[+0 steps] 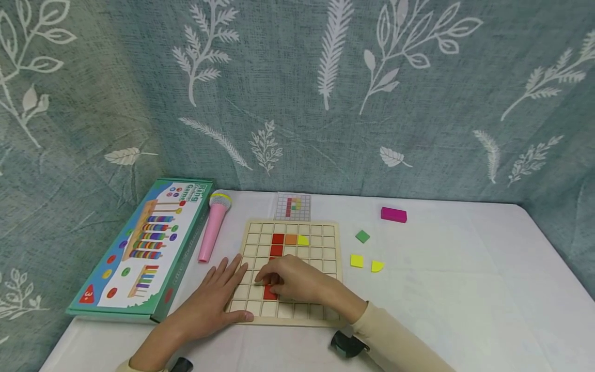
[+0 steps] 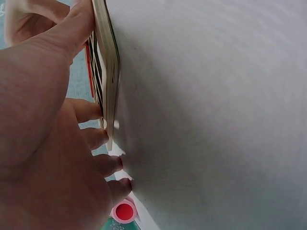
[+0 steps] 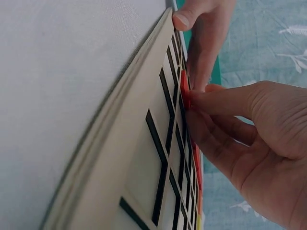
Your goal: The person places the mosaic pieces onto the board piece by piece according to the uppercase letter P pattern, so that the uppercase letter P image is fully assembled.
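Pinching a red tile (image 1: 269, 292) over the grid board (image 1: 332, 243), the right hand (image 1: 297, 281) could misseat it if the flat, open left hand (image 1: 211, 305) lets that board slide.

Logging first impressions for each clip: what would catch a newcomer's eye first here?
The wooden grid board at the table's middle, where the right hand pinches a red tile into a cell while the left hand lies flat on the board's left edge. Next, the pink toy microphone beside a colourful game box on the left.
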A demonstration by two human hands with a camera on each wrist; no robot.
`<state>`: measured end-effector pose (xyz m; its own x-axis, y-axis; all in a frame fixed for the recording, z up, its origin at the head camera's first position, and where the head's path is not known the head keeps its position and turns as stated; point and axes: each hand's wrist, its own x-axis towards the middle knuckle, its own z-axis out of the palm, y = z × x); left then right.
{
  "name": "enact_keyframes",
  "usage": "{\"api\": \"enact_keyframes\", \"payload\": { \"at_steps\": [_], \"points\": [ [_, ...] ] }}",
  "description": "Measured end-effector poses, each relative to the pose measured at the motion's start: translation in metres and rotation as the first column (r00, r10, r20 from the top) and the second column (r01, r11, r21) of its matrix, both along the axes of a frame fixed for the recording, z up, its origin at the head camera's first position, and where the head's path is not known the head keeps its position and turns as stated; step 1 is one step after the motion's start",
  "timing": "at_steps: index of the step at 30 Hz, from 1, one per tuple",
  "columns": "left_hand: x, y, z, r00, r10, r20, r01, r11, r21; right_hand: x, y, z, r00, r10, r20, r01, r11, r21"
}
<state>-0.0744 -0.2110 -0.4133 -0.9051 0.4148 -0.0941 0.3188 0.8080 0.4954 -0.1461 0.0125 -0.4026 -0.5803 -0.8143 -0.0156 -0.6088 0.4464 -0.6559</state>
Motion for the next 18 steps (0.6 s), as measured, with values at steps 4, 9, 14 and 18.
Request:
{"api": "enact_keyframes", "payload": {
  "at_steps": [4, 9, 14, 18],
  "points": [
    [0.000, 0.000, -0.001, 1.000, 0.003, -0.003, -0.003, 1.000, -0.006, 0.000, 0.006, 0.003, 1.000, -0.010, -0.011, 0.010, 1.000, -0.013],
    [-0.001, -0.001, -0.001, 1.000, 0.003, -0.010, -0.003, 1.000, -0.004, -0.007, 0.022, 0.004, 0.999, -0.037, -0.022, 0.037, 0.999, -0.032],
    [0.000, -0.002, -0.001, 1.000, 0.001, -0.007, -0.001, 1.000, 0.005, -0.014, 0.046, 0.001, 0.996, -0.092, -0.008, 0.092, 0.995, -0.045],
    [0.000, -0.002, -0.002, 1.000, -0.002, -0.015, 0.002, 1.000, 0.011, -0.019, 0.067, -0.001, 0.990, -0.144, -0.005, 0.144, 0.988, -0.057]
  ]
}}
